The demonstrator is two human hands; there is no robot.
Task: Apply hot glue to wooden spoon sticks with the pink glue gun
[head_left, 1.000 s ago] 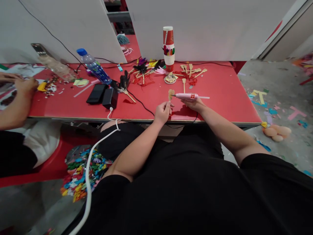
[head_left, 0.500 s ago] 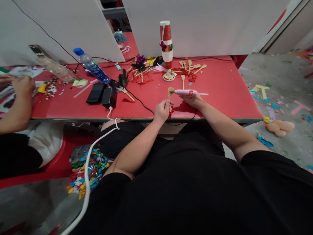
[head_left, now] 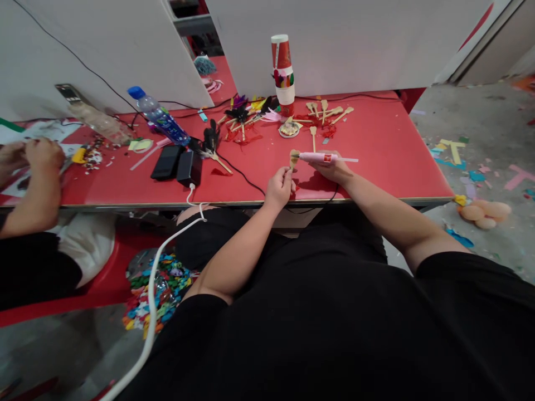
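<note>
Little moved: glue gun [head_left: 320, 158] horizontal, nozzle left at stick [head_left: 293, 158].

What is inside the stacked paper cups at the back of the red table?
Colourful pieces poke out between the cups; anything deeper is hidden by the cup walls.

Both bare arms are out in front. The left hand [head_left: 279, 188] is raised and curled, thumb and fingertips pinched tight, its back toward the camera. The left forearm [head_left: 242, 245] climbs up and to the right from a sharply bent elbow low by the body. The right hand [head_left: 335, 170] sits just beside the left, a little farther out, fingers wrapped closed, wrist turned inward. The right forearm [head_left: 388, 217] slants in from the right. The hands are near each other, not touching.
</note>
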